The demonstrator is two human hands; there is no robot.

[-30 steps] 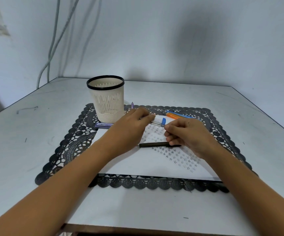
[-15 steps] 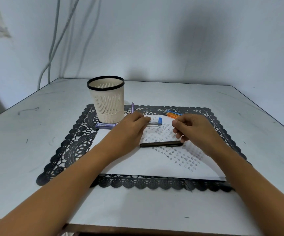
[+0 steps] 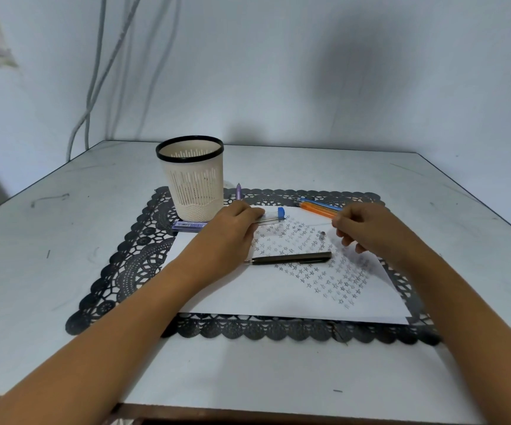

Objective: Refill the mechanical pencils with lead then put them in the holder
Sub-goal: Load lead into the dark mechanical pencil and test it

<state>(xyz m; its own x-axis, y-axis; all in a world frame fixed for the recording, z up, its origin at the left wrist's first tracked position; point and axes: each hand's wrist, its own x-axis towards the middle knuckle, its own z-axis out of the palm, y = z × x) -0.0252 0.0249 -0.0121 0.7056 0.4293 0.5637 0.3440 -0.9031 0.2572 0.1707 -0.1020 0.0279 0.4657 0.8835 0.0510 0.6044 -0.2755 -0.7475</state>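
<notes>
**Change.** Your left hand (image 3: 232,236) stays on the paper (image 3: 248,299), its grip closed round the clear lead tube (image 3: 268,216), blue cap pointing right. Your right hand (image 3: 367,231) has moved right, from touching the tube to well apart from it. Its grip is narrow: the fingertips pinch what appears to be a single lead (image 3: 318,224), a faint line running left from them. Treat the lead as drawn out and ready for loading.

**Target.** The dark pencil (image 3: 291,259) lies flat on the paper, nearer to you than both hands, tip to the left. A small cap (image 3: 321,235) stands just beyond its right end, so that end is probably open.

**Surroundings.** The holder (image 3: 193,179) stands at the far left of the lace mat (image 3: 125,265); no pencil shows above its rim. A flat lead case (image 3: 188,225) lies at its base, and a purple pencil (image 3: 238,191) lies just to its right. Orange and blue pencils (image 3: 315,208) lie beyond your right hand.

**Obstruction.** Only the cap sits between the lead and the pencil's end. Pass clear of it.
</notes>
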